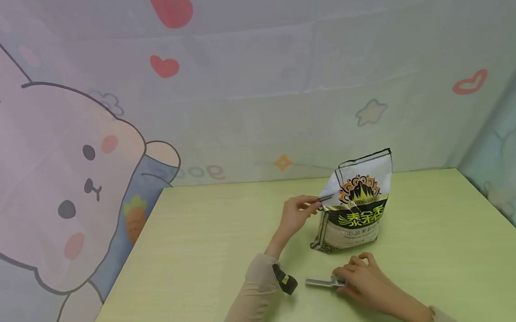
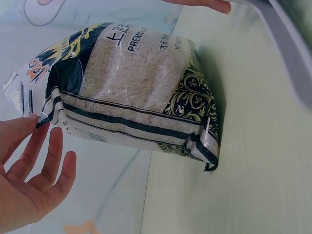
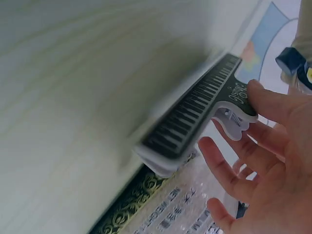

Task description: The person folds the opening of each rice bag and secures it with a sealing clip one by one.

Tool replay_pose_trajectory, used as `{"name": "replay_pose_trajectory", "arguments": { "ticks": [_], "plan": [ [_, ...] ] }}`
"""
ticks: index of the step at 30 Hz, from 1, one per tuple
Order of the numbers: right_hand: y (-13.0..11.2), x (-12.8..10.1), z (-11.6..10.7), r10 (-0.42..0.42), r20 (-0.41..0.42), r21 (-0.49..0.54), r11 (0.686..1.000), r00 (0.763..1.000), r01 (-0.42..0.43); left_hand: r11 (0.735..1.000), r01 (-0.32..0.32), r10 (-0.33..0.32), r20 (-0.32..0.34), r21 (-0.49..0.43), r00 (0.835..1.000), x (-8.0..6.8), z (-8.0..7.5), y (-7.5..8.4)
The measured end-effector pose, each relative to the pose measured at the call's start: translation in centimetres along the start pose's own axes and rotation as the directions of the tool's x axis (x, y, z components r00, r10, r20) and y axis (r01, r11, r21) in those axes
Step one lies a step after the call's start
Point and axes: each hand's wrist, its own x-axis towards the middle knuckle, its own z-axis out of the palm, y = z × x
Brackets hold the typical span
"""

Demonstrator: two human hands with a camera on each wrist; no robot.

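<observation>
A bag of rice [image 1: 357, 209] stands upright on the table, its top flattened and leaning right. My left hand [image 1: 296, 214] pinches the bag's left side edge near the upper part, thumb against fingertips; the left wrist view shows the other fingers of this hand [image 2: 39, 180] spread loosely. In front of the bag, my right hand [image 1: 367, 282] grips a clip [image 3: 195, 109] with a piano-key pattern by its handle end. The thumb presses one handle and fingers lie under the other. The clip's long bar points left in the head view, apart from the bag.
The pale yellow-green table [image 1: 201, 245] extends to both sides of the bag. Behind it hangs a cloth backdrop [image 1: 247, 108] with hearts and a cartoon rabbit. A black camera strap [image 1: 285, 278] sits on the left wrist, close to the clip's tip.
</observation>
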Motion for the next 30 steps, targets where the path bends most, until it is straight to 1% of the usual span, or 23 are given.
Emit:
{"name": "replay_pose_trajectory", "arguments": {
  "ticks": [4, 9, 14, 17, 24, 30],
  "plan": [
    [0.5, -0.1, -0.5, 0.006, -0.029, -0.001, 1.0, 1.0, -0.006, 1.0, 0.004, -0.004, -0.004, 0.003, 1.0, 0.1, -0.1, 0.1],
    [1.1, 0.0, -1.1, 0.014, -0.081, -0.027, 1.0, 0.997, -0.016, 1.0, 0.014, -0.014, 0.001, 0.004, 1.0, 0.1, -0.1, 0.1],
    [1.5, 0.0, -1.6, 0.007, -0.137, -0.056, 0.998, 0.991, -0.015, 1.0, 0.014, -0.014, -0.003, 0.002, 1.0, 0.1, 0.1, -0.2],
    [1.7, -0.1, -1.7, -0.001, -0.169, -0.056, 0.998, 0.986, -0.009, 1.0, 0.019, -0.02, -0.009, -0.007, 1.0, 0.0, 0.2, -0.3],
    [2.2, -0.2, -1.9, 0.008, -0.204, -0.059, 0.998, 0.979, -0.02, 0.999, 0.03, -0.03, -0.026, -0.018, 0.999, -0.1, 0.3, -0.1],
    [2.3, -0.1, -2.3, 0.032, -0.231, -0.029, 0.999, 0.972, -0.04, 0.999, 0.021, -0.022, -0.026, -0.032, 0.999, -0.2, 0.3, -0.1]
  ]
}}
